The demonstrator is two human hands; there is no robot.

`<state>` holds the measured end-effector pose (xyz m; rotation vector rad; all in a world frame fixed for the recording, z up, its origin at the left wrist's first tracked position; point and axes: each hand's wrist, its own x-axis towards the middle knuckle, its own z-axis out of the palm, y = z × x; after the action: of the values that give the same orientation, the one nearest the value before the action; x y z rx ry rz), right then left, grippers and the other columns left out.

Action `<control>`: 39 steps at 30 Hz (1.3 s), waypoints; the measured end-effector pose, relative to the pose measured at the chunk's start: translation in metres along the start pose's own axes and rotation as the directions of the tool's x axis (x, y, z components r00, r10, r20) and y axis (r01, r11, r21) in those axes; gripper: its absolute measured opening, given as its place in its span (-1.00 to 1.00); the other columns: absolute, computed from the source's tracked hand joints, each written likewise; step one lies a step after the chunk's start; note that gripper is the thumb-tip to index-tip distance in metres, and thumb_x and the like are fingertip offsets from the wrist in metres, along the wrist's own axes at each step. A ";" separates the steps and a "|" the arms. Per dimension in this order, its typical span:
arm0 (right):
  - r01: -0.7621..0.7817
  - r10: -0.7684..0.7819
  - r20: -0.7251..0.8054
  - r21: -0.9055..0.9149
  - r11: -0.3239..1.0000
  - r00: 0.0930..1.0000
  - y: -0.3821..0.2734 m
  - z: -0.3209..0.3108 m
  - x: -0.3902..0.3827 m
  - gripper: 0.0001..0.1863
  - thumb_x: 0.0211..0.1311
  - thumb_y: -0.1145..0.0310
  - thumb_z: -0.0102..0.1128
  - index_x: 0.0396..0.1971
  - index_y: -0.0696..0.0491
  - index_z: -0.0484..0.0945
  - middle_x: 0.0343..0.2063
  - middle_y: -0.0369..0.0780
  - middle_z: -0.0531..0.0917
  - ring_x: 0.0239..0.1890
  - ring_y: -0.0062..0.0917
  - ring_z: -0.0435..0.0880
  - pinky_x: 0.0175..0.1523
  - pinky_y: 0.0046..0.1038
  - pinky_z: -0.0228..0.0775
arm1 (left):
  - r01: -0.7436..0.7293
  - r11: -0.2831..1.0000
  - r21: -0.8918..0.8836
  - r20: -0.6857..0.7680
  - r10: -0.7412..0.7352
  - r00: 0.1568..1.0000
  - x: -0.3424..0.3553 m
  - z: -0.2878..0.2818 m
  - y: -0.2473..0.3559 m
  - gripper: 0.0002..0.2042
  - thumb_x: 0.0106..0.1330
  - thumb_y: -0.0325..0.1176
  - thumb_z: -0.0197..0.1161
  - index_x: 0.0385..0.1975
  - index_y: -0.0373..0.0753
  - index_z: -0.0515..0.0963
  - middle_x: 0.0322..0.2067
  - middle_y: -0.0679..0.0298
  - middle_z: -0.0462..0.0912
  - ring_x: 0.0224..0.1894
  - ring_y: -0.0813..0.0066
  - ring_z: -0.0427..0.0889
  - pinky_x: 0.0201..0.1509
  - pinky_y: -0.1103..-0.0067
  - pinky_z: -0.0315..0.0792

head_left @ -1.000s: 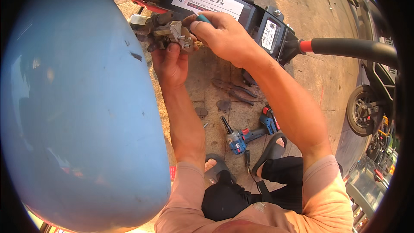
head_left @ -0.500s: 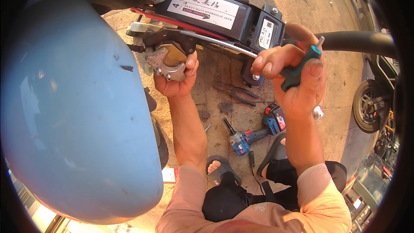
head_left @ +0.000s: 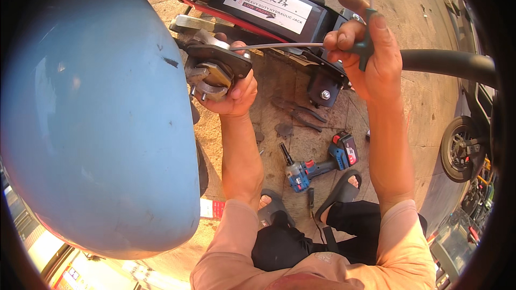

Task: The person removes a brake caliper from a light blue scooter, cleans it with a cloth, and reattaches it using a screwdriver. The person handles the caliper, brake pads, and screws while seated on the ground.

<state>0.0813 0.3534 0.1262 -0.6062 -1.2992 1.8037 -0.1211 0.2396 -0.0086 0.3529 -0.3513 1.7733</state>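
My left hand (head_left: 242, 96) is closed round a brake caliper (head_left: 223, 59), a black bracket with a grey metal body. Brown plates that look like brake pads (head_left: 217, 75) sit within it, and two metal pins stick out below. In my right hand (head_left: 382, 64) is a T-handle hex key (head_left: 364, 47) with a dark green grip, held between thumb and fingers. Its long thin shaft points left, and the tip reaches the caliper's upper side by my left fingers. Whether the tip sits in a bolt I cannot tell.
A large blue body panel (head_left: 102, 129) fills the left. Beyond my hands lies a black floor jack (head_left: 317, 16) with a thick black handle (head_left: 446, 64). Pliers (head_left: 298, 113) and a blue cordless impact wrench (head_left: 317, 166) lie on the paving near my feet. At right stands a wheel (head_left: 459, 139).
My left hand has tilted the caliper, bringing its top side into view. My right hand has turned the hex key so its long shaft now reaches left to the caliper.
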 end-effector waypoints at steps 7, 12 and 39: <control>-0.120 0.112 0.123 0.056 0.991 0.986 0.003 -0.001 0.027 -0.29 0.57 0.00 -0.12 0.28 0.44 0.20 -0.52 -0.26 0.54 -0.27 -0.39 0.69 -0.31 -0.48 0.60 | 0.045 0.985 -0.169 0.094 -0.030 0.995 0.002 -0.001 0.000 -0.16 0.15 -0.17 0.47 0.39 -0.35 0.21 0.08 0.01 0.38 -0.64 0.42 0.57 -0.71 0.73 0.44; 0.088 -0.065 0.147 -0.152 0.984 0.987 -0.020 0.042 -0.011 -0.22 0.53 -0.10 -0.08 0.23 0.46 0.26 -0.58 -0.24 0.53 -0.39 -0.39 0.67 -0.34 -0.45 0.54 | 0.109 0.939 -0.326 0.225 -0.035 0.974 0.010 -0.014 -0.007 -0.31 0.19 -0.32 0.42 0.31 -0.41 0.32 -0.01 -0.06 0.50 -0.74 0.45 0.53 -0.75 0.70 0.44; 0.216 -0.172 0.263 -0.149 0.965 0.949 -0.012 0.053 -0.021 -0.35 0.54 0.00 -0.05 0.16 0.40 0.36 -0.57 -0.17 0.64 -0.47 -0.51 0.67 -0.24 -0.45 0.55 | 0.077 0.972 -0.221 0.231 -0.024 0.973 0.009 -0.028 -0.002 -0.34 0.27 -0.23 0.39 0.29 -0.41 0.31 -0.06 -0.07 0.52 -0.58 0.42 0.61 -0.65 0.67 0.38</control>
<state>0.0563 0.3094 0.1543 -0.3363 -1.6411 1.6507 -0.1223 0.2595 -0.0306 0.3959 -0.6977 1.6248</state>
